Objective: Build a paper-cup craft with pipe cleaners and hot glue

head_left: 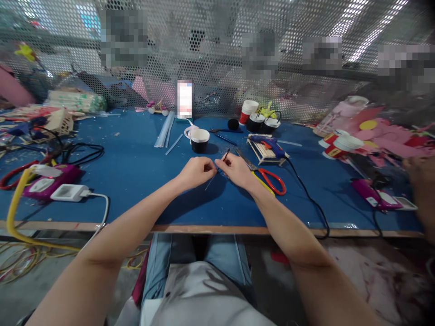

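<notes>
My left hand (196, 172) and my right hand (236, 170) meet over the middle of the blue table (136, 163). Both are closed in a pinch on a thin dark stick (217, 171) that runs slanted between them, its upper end poking out above my right fingers. Red-handled scissors (268, 177) lie just right of my right hand. A black paper cup (199, 140) stands just beyond my hands.
A blue glue gun (268, 144) rests on a stick-built tray, its black cord trailing off the front edge. More cups (260, 120) stand at the back. Chargers and cables (54, 185) lie left. Pink craft pieces (380, 131) pile right. Another person's hand (421, 181) shows far right.
</notes>
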A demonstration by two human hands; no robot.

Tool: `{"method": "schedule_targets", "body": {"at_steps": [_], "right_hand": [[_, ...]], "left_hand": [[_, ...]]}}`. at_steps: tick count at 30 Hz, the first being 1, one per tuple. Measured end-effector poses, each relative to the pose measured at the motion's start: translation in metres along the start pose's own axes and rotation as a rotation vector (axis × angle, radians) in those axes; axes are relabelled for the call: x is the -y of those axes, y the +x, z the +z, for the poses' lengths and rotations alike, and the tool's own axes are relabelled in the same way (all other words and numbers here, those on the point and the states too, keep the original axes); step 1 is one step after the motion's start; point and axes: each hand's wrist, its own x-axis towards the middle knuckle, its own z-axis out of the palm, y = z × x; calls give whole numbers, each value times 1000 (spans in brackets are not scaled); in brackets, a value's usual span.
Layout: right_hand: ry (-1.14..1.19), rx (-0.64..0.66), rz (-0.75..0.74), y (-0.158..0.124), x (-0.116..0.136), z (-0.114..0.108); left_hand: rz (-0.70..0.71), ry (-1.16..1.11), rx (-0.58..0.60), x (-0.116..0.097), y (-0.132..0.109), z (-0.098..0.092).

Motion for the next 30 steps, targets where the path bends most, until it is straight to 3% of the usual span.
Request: {"method": "schedule_targets", "body": {"at_steps": [7, 12, 20, 30], "right_hand": [[-15, -39, 22, 0, -1, 2], [-15, -61, 11, 0, -1, 4], [375, 150, -28, -1, -5, -1], [15, -18, -34, -1, 2, -3]], "left_hand": [[61, 68, -43, -6, -2, 1], [22, 52, -106, -3, -2, 8], [-128, -405, -4, 2, 1, 8], [-123, -318, 22, 1, 2, 2]]}}
